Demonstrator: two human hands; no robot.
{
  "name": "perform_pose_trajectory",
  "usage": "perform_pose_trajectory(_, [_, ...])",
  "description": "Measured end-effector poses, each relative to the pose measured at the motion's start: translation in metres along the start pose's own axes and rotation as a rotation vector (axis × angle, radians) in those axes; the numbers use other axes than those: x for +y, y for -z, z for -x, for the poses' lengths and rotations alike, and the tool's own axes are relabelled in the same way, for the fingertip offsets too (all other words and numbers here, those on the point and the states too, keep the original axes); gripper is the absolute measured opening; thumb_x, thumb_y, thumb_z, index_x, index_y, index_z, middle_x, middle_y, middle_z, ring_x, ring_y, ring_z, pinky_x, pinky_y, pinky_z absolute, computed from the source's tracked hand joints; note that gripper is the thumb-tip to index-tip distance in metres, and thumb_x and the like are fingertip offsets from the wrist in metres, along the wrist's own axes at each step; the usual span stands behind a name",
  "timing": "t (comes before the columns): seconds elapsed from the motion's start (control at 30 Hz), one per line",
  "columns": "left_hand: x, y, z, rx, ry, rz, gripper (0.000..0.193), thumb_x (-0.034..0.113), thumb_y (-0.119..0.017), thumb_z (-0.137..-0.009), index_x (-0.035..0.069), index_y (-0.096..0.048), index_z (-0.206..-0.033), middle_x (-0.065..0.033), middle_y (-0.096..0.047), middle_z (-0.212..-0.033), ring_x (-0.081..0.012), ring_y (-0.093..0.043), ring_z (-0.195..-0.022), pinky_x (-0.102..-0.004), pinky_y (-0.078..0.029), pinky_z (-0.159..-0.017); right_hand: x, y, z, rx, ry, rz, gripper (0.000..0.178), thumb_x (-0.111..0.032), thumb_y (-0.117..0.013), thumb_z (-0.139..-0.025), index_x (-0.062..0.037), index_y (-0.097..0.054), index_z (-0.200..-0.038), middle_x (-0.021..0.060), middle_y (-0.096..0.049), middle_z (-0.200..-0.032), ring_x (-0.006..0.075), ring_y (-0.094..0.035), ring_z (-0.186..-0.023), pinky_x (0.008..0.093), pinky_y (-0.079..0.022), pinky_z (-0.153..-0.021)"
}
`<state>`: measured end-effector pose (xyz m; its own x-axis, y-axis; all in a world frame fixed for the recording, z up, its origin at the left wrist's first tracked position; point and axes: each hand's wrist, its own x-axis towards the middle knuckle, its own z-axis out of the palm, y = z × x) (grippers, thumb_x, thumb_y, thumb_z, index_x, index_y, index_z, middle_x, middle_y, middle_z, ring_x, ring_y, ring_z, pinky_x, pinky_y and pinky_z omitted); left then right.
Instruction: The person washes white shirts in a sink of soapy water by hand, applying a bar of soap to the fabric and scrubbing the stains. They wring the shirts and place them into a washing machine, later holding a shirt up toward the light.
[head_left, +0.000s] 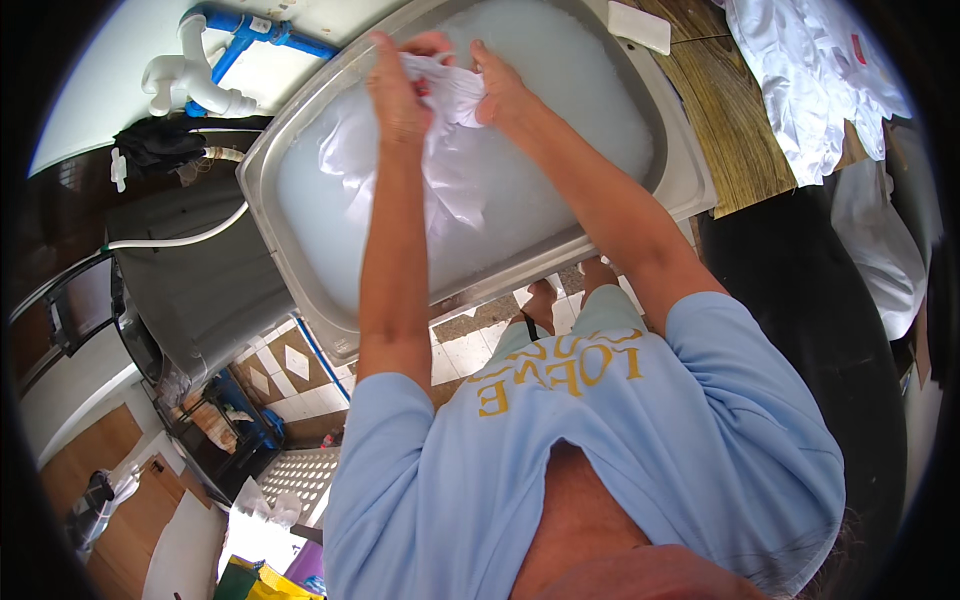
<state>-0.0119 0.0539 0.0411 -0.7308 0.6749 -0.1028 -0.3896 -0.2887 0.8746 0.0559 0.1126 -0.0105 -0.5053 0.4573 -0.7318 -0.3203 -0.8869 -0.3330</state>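
Observation:
Both my hands hold a wet white garment (pixel 440 190) over a steel sink basin (pixel 262 205) of cloudy, whitish water (pixel 560 120). My left hand (pixel 400 90) grips the bunched upper part, near a small red mark on the cloth. On the right, my right hand (pixel 500 90) pinches the same bunched cloth, a short way from the left hand. Below them the garment hangs down in loose folds, its lower part spread at the water. The garment's exact kind cannot be made out.
A white bar, perhaps soap, (pixel 638 27) lies on the basin's right rim. White garments (pixel 800 80) drape over the wooden top (pixel 725 110) at right. A white tap (pixel 185 75) on blue pipe stands at upper left. A dark grey box-like unit (pixel 205 290) stands left of the basin.

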Motion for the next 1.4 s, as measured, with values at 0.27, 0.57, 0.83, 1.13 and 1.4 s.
perform_pose_trajectory(0.27, [-0.028, -0.007, 0.024, -0.14, -0.54, -0.857, 0.035, 0.011, -0.065, -0.083, 0.002, -0.047, -0.055, -0.0033, -0.048, -0.05, -0.0111, -0.041, -0.049, -0.0289, -0.044, -0.051, 0.029, 0.017, -0.013, -0.59, 0.058, 0.034, 0.034, -0.044, -0.04, -0.098, -0.014, -0.048, -0.085, -0.0017, -0.053, -0.084, 0.0115, -0.051, -0.075, 0.0282, -0.045, -0.067])
perform_pose_trajectory(0.57, [-0.042, 0.028, -0.013, -0.102, -0.608, -0.818, 0.033, 0.016, -0.068, -0.081, -0.003, -0.057, -0.056, -0.0058, -0.053, -0.047, -0.0092, -0.038, -0.043, -0.0284, -0.038, -0.045, 0.017, -0.001, 0.005, -0.176, 0.021, 0.081, 0.04, -0.051, -0.053, -0.091, -0.0116, -0.051, -0.082, -0.0014, -0.051, -0.077, 0.0127, -0.053, -0.074, 0.0277, -0.045, -0.065])
perform_pose_trajectory(0.83, [0.044, 0.085, -0.04, -0.029, -0.035, -0.458, 0.045, 0.042, -0.069, -0.084, 0.008, -0.059, -0.057, 0.0045, -0.05, -0.054, -0.0045, -0.039, -0.047, -0.0244, -0.034, -0.044, -0.062, 0.031, 0.051, -0.631, 0.251, 0.996, 0.028, -0.025, -0.072, -0.078, -0.0051, -0.064, -0.096, 0.0028, -0.062, -0.087, 0.0126, -0.059, -0.083, 0.0261, -0.047, -0.076])
perform_pose_trajectory(1.13, [0.018, 0.102, -0.001, -0.216, -0.023, -0.92, 0.026, 0.032, -0.072, -0.083, 0.006, -0.067, -0.082, 0.0035, -0.058, -0.065, -0.0062, -0.051, -0.058, -0.0239, -0.042, -0.053, -0.064, 0.049, 0.008, -0.181, 0.613, 1.307, 0.037, -0.028, -0.068, -0.073, 0.0, -0.066, -0.098, 0.012, -0.066, -0.094, 0.0227, -0.063, -0.085, 0.0331, -0.049, -0.079])
perform_pose_trajectory(1.4, [-0.024, 0.131, 0.011, -0.15, 0.181, -0.964, 0.045, 0.045, -0.061, -0.088, 0.001, -0.068, -0.089, -0.0064, -0.065, -0.075, -0.0217, -0.059, -0.065, -0.0362, -0.048, -0.063, -0.04, 0.034, -0.022, -0.233, 0.291, 0.68, 0.028, -0.023, -0.061, -0.084, -0.0002, -0.065, -0.1, 0.0137, -0.066, -0.099, 0.0276, -0.062, -0.094, 0.041, -0.049, -0.084])
